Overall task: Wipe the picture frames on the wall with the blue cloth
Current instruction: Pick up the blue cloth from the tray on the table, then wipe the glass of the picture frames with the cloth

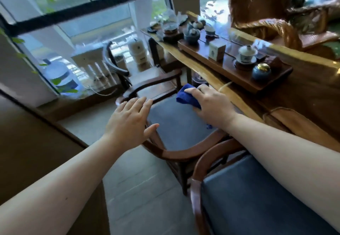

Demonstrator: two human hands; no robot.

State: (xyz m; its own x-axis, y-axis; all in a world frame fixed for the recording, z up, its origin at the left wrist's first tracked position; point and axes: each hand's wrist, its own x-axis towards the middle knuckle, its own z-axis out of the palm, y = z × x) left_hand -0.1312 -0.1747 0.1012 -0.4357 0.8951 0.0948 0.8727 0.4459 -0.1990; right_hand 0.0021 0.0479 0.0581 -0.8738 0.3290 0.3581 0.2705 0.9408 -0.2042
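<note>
2 hands over a wooden chair (176,128): right (211,104) grips blue cloth (185,95), left (128,122) spread, beside tea table (303,95).

Right hand (211,104) grips blue cloth (186,96) above chair seat (176,124) — left hand (128,122) open, fingers spread.

Deep blue cloth (187,96), grey-blue chair cushions (181,126), reddish-brown tea tray (239,73)

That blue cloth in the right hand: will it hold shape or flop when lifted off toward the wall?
Likely floppy: the blue cloth bunches in soft folds under the right hand. Probably light, since the fingers alone gather it. Loose ends may dangle; one corner shows below the wrist.
</note>
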